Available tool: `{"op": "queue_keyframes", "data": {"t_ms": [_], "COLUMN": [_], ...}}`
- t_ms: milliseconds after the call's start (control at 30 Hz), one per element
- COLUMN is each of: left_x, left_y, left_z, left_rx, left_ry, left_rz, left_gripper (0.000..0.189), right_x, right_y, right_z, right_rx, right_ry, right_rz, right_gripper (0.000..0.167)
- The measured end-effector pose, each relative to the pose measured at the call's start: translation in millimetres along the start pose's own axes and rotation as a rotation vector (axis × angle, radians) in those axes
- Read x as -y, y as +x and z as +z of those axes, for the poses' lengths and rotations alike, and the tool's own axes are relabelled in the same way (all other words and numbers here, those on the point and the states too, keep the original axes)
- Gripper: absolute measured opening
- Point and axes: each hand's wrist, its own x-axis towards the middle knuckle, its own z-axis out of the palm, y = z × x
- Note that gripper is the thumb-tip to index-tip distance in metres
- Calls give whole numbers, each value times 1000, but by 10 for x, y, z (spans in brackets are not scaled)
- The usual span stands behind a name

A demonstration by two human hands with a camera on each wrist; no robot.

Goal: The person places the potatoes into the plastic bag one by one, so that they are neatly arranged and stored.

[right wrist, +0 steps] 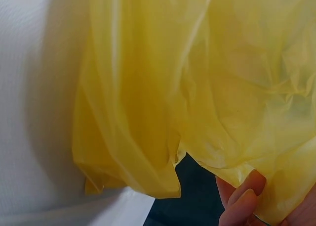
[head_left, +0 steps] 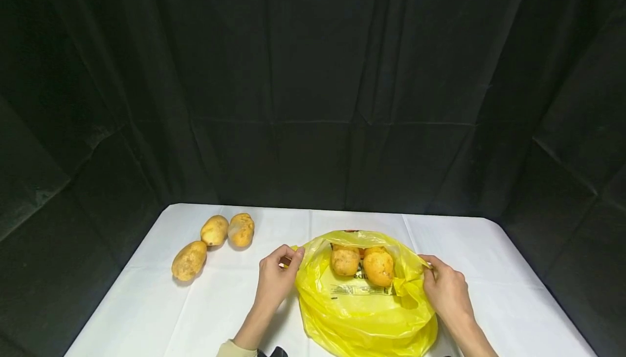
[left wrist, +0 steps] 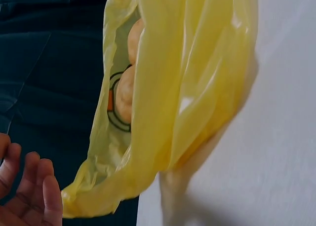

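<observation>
A yellow plastic bag point(head_left: 362, 324) with dark printing stands on the table, its mouth spread wide. My left hand point(head_left: 277, 278) pinches the left edge of the mouth between thumb and fingers. On the opposite side, my right hand point(head_left: 447, 292) grips the right edge; the right wrist view shows its fingertips point(right wrist: 242, 201) against the thin plastic. Inside the bag are two potatoes, one on the left point(head_left: 345, 261) and one on the right point(head_left: 379, 267), also partly visible past the rim in the left wrist view. Folds hide part of the bag's inside.
Three more potatoes lie at the table's left: one nearer point(head_left: 189, 261), one behind it point(head_left: 214, 230) and one further right point(head_left: 241, 230). A white cloth covers the table point(head_left: 235, 302). Black curtains point(head_left: 313, 85) hang behind it and at both sides.
</observation>
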Motion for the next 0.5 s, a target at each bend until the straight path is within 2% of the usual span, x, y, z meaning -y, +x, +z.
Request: {"op": "queue_keyframes", "data": {"t_ms": [233, 500], "left_x": [60, 155], "left_y": [33, 48], "left_z": [-177, -329], "left_rx": [-28, -46], "left_ry": [33, 85], "left_rz": [-8, -24], "left_gripper": [26, 23], "right_x": [13, 13], "right_y": [1, 9], "right_z": [6, 21], "right_rx": [7, -10], "right_ry": [2, -2], "right_rz": [6, -25], "right_gripper": [28, 27]}}
